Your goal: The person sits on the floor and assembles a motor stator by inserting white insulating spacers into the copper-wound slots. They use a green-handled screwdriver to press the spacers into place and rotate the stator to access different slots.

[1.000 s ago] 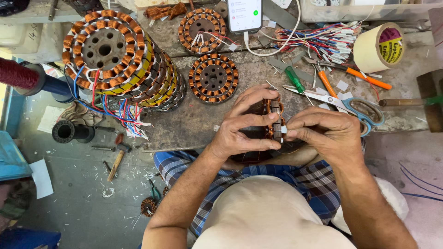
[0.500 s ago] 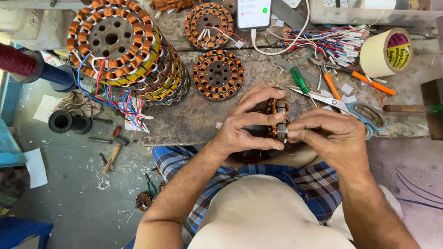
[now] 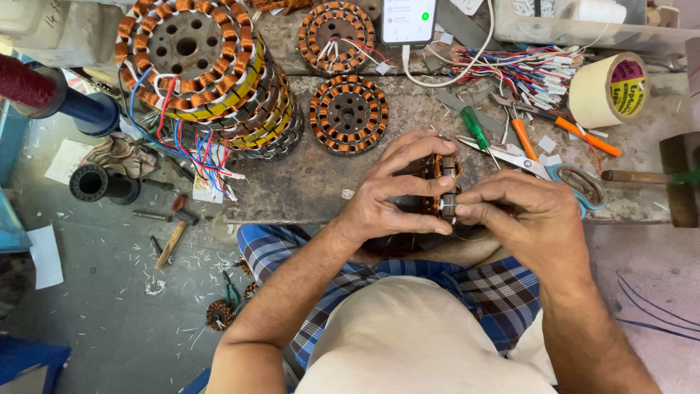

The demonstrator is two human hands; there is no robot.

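Note:
My left hand (image 3: pixel 397 193) wraps around a dark round motor stator (image 3: pixel 436 169) with copper windings, held over my lap at the front edge of the workbench (image 3: pixel 306 186). My right hand (image 3: pixel 529 215) pinches the stator's right side, thumb and fingers pressed on a winding slot. Most of the stator is hidden under my fingers. Both hands touch each other at the fingertips.
A stack of wound stators (image 3: pixel 211 73) with coloured wires stands at the left. Two single stators (image 3: pixel 348 113) lie behind my hands. Scissors (image 3: pixel 554 171), screwdrivers (image 3: pixel 477 131), a tape roll (image 3: pixel 609 89), a phone (image 3: pixel 408 20) and a wire bundle (image 3: pixel 521 69) sit at the right. A hammer (image 3: pixel 175 233) lies on the floor.
My hands stay on the stator with only slight finger shifts. The view has drifted a little, so the bench sits slightly lower in the picture.

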